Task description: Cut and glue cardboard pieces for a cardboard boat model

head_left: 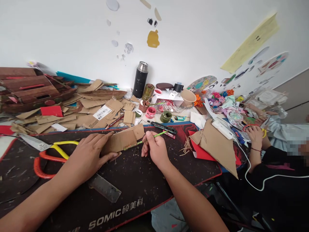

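Observation:
My left hand point(93, 153) grips a folded piece of brown cardboard point(124, 139), fingers over its left end and thumb along the lower side. A slim green paintbrush point(158, 134) is pinched in my right hand point(156, 149). Its lower end lies along the cardboard's bottom edge; whether it touches is hard to tell. Beneath my left forearm are large scissors point(45, 172) with orange and yellow handles, their blades apart. A clear ruler point(106, 188) lies on the black mat point(154, 183), partly covered by my left wrist.
Open paint jars, one pink point(151, 112) and one green point(166, 116), stand behind the mat near a black flask point(140, 80). Cardboard scraps point(106, 112) pile up at left beside a brown model point(31, 90). At right, a co-worker's hand point(254, 133) holds scissors near a white power strip point(222, 129).

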Tool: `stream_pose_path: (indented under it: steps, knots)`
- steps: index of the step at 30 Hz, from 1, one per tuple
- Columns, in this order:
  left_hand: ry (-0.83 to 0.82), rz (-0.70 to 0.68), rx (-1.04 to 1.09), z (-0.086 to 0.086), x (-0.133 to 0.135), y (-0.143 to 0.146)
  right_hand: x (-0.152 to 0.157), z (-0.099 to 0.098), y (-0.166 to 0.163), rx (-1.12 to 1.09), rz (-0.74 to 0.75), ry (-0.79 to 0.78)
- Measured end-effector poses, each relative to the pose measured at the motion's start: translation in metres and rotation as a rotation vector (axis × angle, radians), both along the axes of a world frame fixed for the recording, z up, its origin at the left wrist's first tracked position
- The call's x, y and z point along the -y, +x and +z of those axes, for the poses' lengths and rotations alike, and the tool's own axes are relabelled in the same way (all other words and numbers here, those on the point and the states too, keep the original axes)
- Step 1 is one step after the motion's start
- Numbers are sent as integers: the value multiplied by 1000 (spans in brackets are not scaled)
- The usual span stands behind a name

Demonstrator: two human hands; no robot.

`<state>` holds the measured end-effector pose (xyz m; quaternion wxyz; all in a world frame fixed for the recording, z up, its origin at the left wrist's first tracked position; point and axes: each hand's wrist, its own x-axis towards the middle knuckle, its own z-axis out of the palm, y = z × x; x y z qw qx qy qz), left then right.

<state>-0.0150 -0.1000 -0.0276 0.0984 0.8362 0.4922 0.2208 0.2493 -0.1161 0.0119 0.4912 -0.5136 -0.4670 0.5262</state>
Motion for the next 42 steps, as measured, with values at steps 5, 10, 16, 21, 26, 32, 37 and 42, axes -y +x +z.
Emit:
stream_pose_path:
  steps: [5,10,16,21,26,32,37,42]
  knots:
    - [9,-4,-13,-1,0,-1,1,-1,11,29,-25,3]
    - [4,-6,-9,-1,1,0,4,-2,25,35,-90,8]
    - [31,-7,-36,-2,1,-1,2,0,9,-2,-51,23]
    - [33,-8,-29,-5,1,-1,-2,1,-2,-14,-21,36]
    - [19,-52,-30,-1,2,-5,-5,-1,8,-8,-59,31]
    - [-3,-84,-61,5,5,-7,-4,-1,15,-13,-95,19]
    - [-3,-77,-51,7,6,-3,-3,-2,6,-28,-70,11]
    - [10,-89,-71,6,5,-3,-3,2,-4,-42,-23,18]
